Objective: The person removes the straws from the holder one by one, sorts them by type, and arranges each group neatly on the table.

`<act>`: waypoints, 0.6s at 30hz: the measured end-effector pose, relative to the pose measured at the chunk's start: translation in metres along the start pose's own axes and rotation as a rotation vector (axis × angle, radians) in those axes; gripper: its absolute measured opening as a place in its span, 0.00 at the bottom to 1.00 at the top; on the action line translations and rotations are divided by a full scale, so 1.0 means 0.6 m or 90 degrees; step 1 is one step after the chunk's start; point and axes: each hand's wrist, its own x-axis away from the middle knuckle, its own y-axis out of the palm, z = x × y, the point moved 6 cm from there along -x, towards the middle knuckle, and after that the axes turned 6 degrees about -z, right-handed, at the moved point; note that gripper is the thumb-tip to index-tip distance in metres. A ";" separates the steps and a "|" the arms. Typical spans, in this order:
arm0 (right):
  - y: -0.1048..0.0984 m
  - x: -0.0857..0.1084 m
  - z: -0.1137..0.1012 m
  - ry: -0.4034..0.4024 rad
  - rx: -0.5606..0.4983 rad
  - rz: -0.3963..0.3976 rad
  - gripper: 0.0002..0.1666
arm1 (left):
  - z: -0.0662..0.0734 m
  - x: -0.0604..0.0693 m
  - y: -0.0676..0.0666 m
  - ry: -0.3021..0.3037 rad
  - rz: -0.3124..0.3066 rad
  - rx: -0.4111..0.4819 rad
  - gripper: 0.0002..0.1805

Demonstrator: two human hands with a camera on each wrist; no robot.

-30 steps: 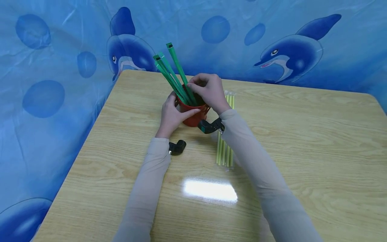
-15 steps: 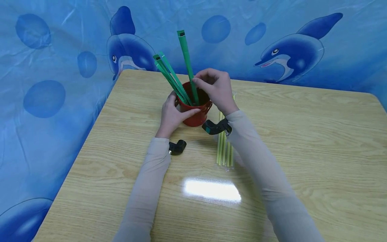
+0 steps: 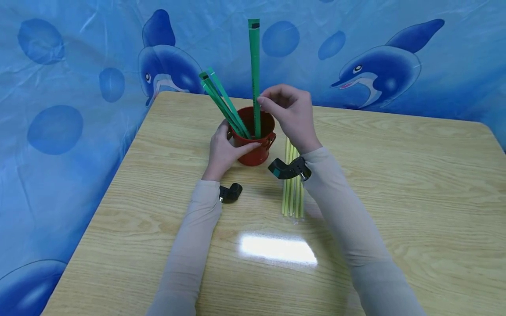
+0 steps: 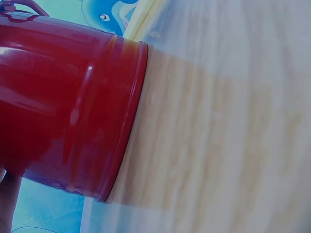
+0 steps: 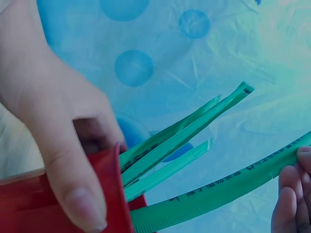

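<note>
one glossy red round bucket point(image 3: 254, 158), mid-table, left hand point(image 3: 222, 151) wrapped round its 8 o'clock side | thin clear-wrapped yellow sticks point(image 3: 291, 206) outside, 5 o'clock | seemingly partway: several flat green printed strips point(image 3: 217, 97) inside, leaning to 11; last green strip point(image 3: 254, 66) not yet released, right hand point(image 3: 292, 109) pinching it, lower end within rim, long axis near upright, top to 12

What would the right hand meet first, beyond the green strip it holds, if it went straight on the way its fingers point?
Probably the other green strips leaning in the red bucket: in the head view the right hand points across towards them. Depth is unclear, so it might miss them.
</note>
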 end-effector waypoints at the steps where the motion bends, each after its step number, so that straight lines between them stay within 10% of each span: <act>1: 0.000 0.001 -0.003 -0.002 -0.007 0.001 0.07 | 0.000 0.000 0.000 0.001 0.000 0.003 0.41; 18: -0.011 0.018 -0.046 -0.118 -0.036 0.028 0.05 | 0.000 -0.001 0.004 -0.006 -0.009 0.001 0.40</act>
